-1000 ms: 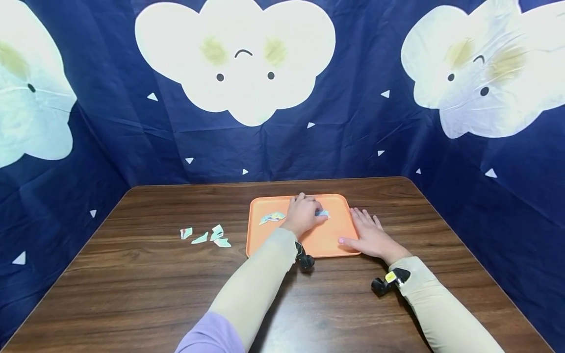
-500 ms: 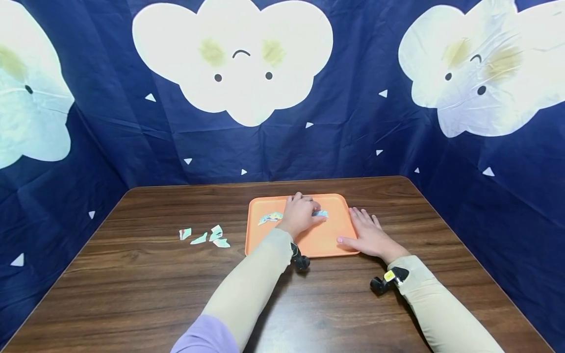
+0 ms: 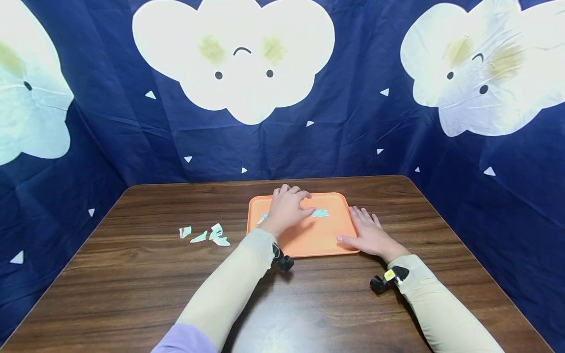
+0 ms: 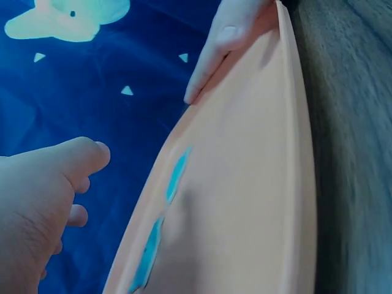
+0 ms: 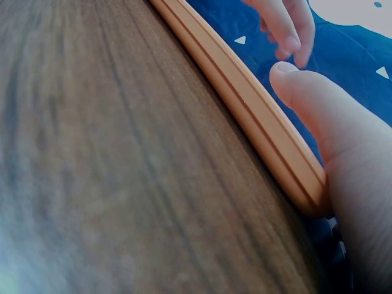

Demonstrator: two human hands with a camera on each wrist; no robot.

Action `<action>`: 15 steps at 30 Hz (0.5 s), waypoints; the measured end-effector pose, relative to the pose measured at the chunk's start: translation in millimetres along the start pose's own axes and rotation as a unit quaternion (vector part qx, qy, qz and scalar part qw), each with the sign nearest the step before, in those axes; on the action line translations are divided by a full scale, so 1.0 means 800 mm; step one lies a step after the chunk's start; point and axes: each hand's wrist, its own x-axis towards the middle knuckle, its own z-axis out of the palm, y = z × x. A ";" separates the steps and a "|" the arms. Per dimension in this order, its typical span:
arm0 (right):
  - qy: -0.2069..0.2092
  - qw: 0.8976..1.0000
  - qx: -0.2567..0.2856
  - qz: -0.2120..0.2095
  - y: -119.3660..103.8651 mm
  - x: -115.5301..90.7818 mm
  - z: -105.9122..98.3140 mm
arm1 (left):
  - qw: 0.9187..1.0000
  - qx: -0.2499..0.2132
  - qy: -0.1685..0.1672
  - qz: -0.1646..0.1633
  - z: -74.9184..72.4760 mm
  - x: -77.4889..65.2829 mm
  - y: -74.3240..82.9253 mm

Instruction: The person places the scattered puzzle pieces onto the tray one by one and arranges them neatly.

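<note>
An orange tray (image 3: 318, 241) lies on the table, with a light-blue printed paper piece (image 3: 320, 213) flat on its right half. My left hand (image 3: 286, 210) hovers over the tray's left half, fingers loosely bent and holding nothing. It mostly covers a second paper patch (image 3: 263, 217). Two bluish strips of paper (image 4: 147, 257) show on the tray in the left wrist view, apart from the left hand (image 4: 33, 208). My right hand (image 3: 371, 236) rests at the tray's right edge, fingers straight and spread, its thumb (image 5: 312, 98) over the rim.
Several torn paper scraps (image 3: 216, 231) lie on the wooden table (image 3: 132, 274) left of the tray, two of them touching or nearly so. A dark blue curtain (image 3: 265, 152) with white cloud shapes hangs behind the table and along both sides.
My left hand has let go of the paper piece on the tray's right half and moved up and left, uncovering that piece and hiding most of the left one. The right hand stays put.
</note>
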 end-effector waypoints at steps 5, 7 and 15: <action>0.004 1.000 -0.002 -0.002 0.002 -0.001 0.001 | 0.999 -0.033 0.011 -0.004 -0.015 -0.015 -0.021; 0.005 1.000 -0.003 -0.003 0.003 -0.001 0.001 | 0.999 -0.045 0.027 -0.003 -0.020 -0.022 -0.031; 0.009 1.000 -0.008 -0.002 0.005 0.002 0.004 | 0.995 -0.058 0.073 -0.018 -0.040 -0.052 -0.071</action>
